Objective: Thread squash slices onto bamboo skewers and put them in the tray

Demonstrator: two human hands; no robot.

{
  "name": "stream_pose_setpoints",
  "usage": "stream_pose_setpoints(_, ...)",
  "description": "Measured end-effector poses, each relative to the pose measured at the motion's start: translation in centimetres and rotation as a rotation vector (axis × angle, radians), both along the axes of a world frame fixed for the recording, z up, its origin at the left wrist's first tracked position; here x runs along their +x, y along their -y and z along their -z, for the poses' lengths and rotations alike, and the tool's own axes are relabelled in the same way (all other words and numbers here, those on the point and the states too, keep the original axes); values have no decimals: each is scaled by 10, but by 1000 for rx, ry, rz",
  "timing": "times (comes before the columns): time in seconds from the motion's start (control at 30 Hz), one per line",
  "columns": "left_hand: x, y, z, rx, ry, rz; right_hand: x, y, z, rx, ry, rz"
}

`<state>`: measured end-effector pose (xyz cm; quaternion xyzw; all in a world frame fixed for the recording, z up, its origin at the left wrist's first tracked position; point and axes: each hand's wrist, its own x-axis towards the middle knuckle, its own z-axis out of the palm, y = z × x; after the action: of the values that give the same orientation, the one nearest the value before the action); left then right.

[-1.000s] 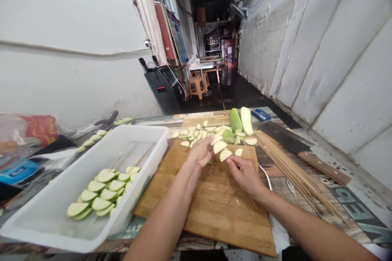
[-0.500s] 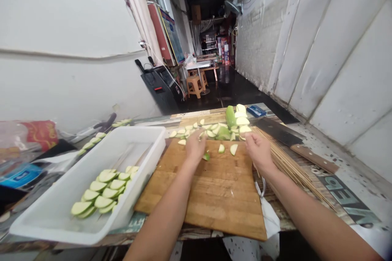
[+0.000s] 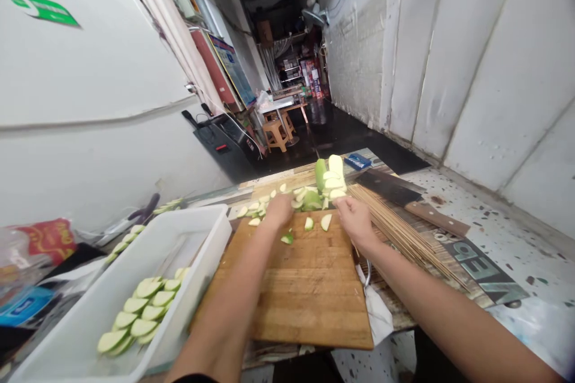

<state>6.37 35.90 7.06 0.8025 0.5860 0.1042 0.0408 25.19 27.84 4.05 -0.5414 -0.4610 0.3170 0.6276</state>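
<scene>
My left hand point(image 3: 278, 210) reaches to the far edge of the wooden cutting board point(image 3: 305, 287) and rests on a pile of pale green vegetable slices point(image 3: 265, 203); its fingers are hidden behind the back of the hand. My right hand point(image 3: 354, 219) is at the board's far right corner with its fingers curled, touching the stacked slices point(image 3: 335, 188) beside a halved green vegetable point(image 3: 320, 170). What the fingers hold is hidden. A few loose slices point(image 3: 317, 222) lie on the board between my hands.
A white plastic tray point(image 3: 197, 218) at the left holds several slices point(image 3: 144, 311). Bamboo skewers point(image 3: 399, 230) and a cleaver point(image 3: 404, 197) lie right of the board. A blue item point(image 3: 358, 160) sits at the table's far edge, bags point(image 3: 36, 251) at far left.
Both hands moved away from the board's middle to the slice pile at its far edge; the right hand shifted toward the stacked slices. The camera swung left and tilted.
</scene>
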Motion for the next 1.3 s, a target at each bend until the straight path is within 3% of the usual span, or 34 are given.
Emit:
stream_pose_setpoints(0.13, -10, -1, 0, 98, -103, 178, 0, 2, -2, 0, 56, 16)
stream_pose_setpoints(0.27, -20, 10, -3, 100, 102, 217, -2, 7, -6, -3, 88, -5)
stream_pose_setpoints(0.33, -22, 17, -1, 46, 387, 106, -6, 12, -8, 30, 152, -57)
stream_pose_setpoints(0.5, -22, 30, 6, -265, 1478, -250, -17, 27, -9, 137, 365, -339)
stream_pose_setpoints(0.57, -24, 31, 4, -319, 1743, -307, -20, 32, -6, 124, 431, -402)
stream_pose_setpoints(0.63, -27, 31, -1, -298, 1878, -365, -22, 34, -3, 101, 482, -430)
stream_pose_setpoints(0.8, -32, 32, -10, -294, 1958, -459, -26, 37, -4, 76, 552, -482)
stream_pose_setpoints(1.3, -28, 36, -13, -440, 1943, -485, -26, 39, -2, 58, 607, -464)
